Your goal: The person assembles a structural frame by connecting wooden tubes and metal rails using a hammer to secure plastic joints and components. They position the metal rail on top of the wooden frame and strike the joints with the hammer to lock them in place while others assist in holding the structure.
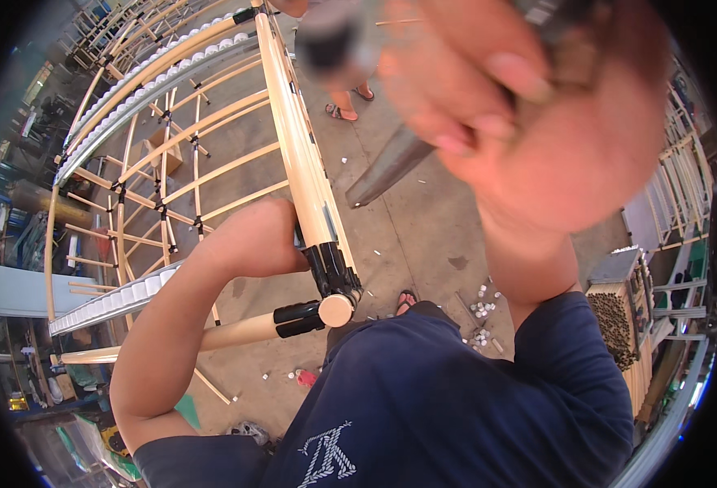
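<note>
The person's left hand (252, 240) is wrapped around a long cream pipe (297, 138) just above its black joint clamp (332, 272), fingers closed on the pipe from behind so that only the back of the hand shows. The pipe's long axis runs from the clamp at the picture's centre up and slightly left toward the top edge, where it meets a curved roller track (143, 77). At the clamp a second cream pipe (236, 332) branches off, pointing left and a little down, its capped round end facing the camera just beside the clamp.

The right hand (529, 98) is raised close to the lens and blurred; it is clenched on a dark metal tool (391, 167) whose tapered end points down and left, ending near the upright pipe but apart from it. What kind of tool it is cannot be told.

Left of the upright pipe stands a frame of thinner cream bars (212, 175), crowding that side. To the right lies open concrete floor (423, 228), strewn with small white caps (482, 309). A wooden rack (614, 317) stands at the right edge.
</note>
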The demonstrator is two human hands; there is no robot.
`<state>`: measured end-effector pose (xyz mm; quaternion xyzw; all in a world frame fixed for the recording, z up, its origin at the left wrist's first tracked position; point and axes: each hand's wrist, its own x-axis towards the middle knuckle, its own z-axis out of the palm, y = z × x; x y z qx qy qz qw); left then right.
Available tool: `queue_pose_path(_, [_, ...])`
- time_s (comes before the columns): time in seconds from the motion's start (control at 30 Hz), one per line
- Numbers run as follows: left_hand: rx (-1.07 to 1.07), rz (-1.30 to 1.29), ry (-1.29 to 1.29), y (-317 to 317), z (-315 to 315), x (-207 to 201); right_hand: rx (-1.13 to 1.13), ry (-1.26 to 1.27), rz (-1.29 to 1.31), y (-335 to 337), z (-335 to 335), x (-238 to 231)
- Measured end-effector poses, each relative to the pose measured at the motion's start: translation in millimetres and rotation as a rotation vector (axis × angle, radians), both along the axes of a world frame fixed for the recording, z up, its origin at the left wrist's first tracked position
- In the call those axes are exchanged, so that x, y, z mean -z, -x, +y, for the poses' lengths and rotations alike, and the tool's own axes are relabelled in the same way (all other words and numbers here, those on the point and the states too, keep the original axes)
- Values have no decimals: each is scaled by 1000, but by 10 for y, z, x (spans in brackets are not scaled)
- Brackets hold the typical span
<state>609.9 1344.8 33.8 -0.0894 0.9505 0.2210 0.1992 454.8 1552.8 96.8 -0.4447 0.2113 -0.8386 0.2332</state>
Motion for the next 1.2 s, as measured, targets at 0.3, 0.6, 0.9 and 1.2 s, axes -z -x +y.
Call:
queue_pose_path(0.3, [13, 55, -27, -77, -124, 153, -130, -82, -73, -261, -418, 85])
queue_pose_path(0.6, [15, -41, -43, -64, -121, 82, -211, -69, -20, -448, -534, -28])
queue_pose_path(0.9, [0, -18, 11, -46, -94, 49, 140, -1100, 553, -352, 211, 156])
queue_pose_path(1.2, [20, 107, -74, -74, -109, 124, 82, -1206, 413, -682, 351, 362])
